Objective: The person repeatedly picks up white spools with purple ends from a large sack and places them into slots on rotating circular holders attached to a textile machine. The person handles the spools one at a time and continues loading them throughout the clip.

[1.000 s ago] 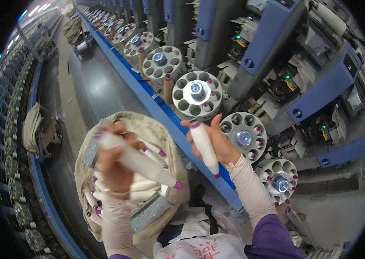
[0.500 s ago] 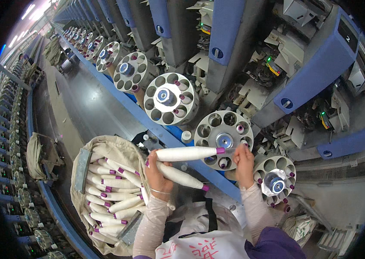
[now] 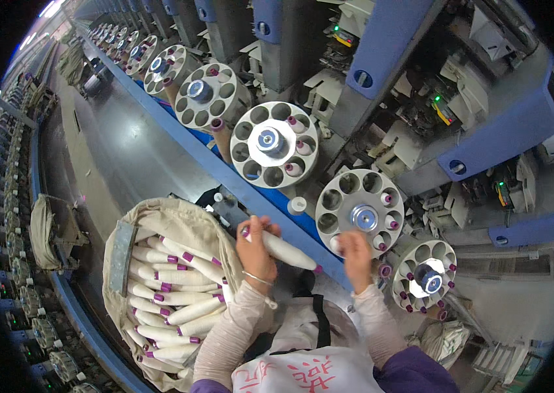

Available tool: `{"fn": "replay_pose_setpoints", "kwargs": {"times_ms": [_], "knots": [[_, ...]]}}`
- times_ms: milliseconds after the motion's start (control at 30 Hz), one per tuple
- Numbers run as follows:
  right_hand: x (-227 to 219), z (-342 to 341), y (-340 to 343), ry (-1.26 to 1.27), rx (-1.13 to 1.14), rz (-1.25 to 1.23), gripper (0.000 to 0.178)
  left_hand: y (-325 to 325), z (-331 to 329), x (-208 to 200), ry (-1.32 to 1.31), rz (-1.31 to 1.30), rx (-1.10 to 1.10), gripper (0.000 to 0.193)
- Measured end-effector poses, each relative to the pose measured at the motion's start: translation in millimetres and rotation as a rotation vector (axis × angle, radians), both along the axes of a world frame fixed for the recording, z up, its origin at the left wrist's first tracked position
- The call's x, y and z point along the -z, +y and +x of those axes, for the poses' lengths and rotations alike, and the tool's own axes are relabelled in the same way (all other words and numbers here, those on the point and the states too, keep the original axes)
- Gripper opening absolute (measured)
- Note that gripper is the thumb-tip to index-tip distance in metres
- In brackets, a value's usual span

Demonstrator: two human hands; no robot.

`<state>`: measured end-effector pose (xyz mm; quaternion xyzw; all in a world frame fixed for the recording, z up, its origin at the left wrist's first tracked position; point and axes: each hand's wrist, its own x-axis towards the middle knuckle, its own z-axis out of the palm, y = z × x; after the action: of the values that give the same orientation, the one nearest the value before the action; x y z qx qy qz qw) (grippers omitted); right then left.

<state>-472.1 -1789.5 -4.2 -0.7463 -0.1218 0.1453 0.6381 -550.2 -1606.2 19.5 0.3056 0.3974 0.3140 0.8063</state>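
My left hand (image 3: 257, 252) is wrapped around a white yarn bobbin (image 3: 290, 253) with purple ends, which slants down to the right. Over the near side of a round grey bobbin magazine (image 3: 334, 185) is my right hand (image 3: 355, 259), slightly blurred, its fingers drawn together. Whatever they pinch is too small or hidden to tell. Beside its fingertips a white yarn bobbin end (image 3: 336, 244) shows at a pocket of the magazine. Other bobbins with purple tips stand in pockets on its right. Left of my left hand, a cloth sack (image 3: 159, 208) holds many similar bobbins.
A blue machine rail (image 3: 250, 191) runs diagonally past more round magazines (image 3: 244, 164). To the right, a smaller loaded magazine (image 3: 450, 252) sits close to my right forearm. Blue machine columns (image 3: 493, 141) stand beyond. A small white cylinder (image 3: 296, 205) is beside the rail.
One of the two bobbins in my left hand has left it; a bobbin end now shows in the magazine's near-left pocket. My right hand has moved down and left. The view has shifted slightly.
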Motion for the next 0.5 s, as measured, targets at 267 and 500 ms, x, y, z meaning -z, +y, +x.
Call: {"fn": "replay_pose_setpoints", "kwargs": {"times_ms": [267,500], "knots": [[-47,55,-9,0.266,-0.754,-0.156,0.028,65,-10,-2,-0.462,-0.243,0.027,0.021],[-72,84,-55,0.053,-0.55,-0.354,0.022,-6,16,-20,0.311,1.511,0.396,0.048]]}}
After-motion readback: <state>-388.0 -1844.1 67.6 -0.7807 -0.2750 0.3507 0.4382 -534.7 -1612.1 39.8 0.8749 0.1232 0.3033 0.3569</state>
